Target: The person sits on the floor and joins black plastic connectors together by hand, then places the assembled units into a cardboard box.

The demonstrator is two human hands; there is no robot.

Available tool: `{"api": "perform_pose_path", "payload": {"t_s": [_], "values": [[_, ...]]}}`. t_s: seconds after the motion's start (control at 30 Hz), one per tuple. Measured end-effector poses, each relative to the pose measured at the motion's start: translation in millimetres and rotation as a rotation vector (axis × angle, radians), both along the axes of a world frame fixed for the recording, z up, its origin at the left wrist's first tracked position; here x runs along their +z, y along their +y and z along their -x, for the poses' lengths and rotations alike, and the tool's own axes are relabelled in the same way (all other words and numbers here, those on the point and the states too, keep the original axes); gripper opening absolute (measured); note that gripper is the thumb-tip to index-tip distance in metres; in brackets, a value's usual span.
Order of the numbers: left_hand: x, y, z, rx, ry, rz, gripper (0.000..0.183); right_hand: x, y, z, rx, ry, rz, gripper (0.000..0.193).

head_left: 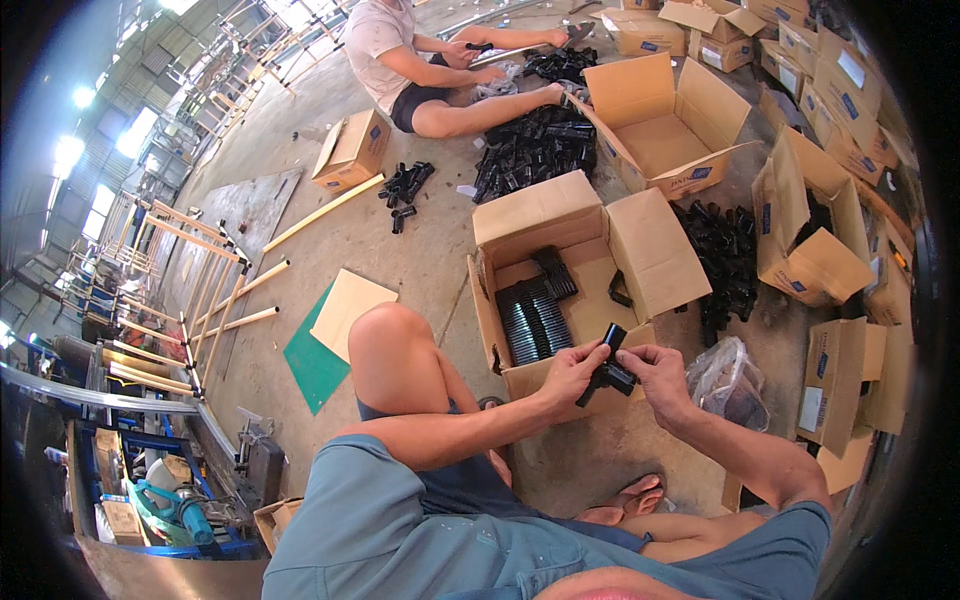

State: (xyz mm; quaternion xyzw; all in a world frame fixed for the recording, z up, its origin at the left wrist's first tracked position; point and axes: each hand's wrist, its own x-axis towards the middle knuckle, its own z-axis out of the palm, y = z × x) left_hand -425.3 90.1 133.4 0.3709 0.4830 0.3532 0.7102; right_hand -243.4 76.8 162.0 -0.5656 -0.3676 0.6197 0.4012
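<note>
Held up over the near edge of an open cardboard box is a black pipe joint [617, 374] with tube-like arms. My left hand [574, 378] is closed round one side of it. On the other side, my right hand [655, 377] pinches its end between thumb and fingers; whether a small part is also in that pinch is hidden. Inside the cardboard box [540, 212], more black joints [532, 318] stand in tidy rows at the left, and a single black joint [620, 289] lies apart at the right.
Heaps of black joints [535, 150] lie ahead and right of the box [718, 260]. Another person [385, 60] sits on the floor beyond, holding a black piece. Open cartons [812, 225] line the right. A clear plastic bag [730, 380] lies near my right hand. Pale pipe frames [200, 300] stand left.
</note>
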Motion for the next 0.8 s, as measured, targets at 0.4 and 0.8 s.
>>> {"api": "perform_pose_path", "payload": {"t_s": [0.4,0.8], "values": [[-5,2,-3,0.025,-0.125,0.066,0.034,-4,1,11,-0.136,0.033,0.006,0.015],[-11,6,-1,0.056,-0.188,0.029,0.034,4,11,9,-0.091,0.168,0.124,0.02]]}}
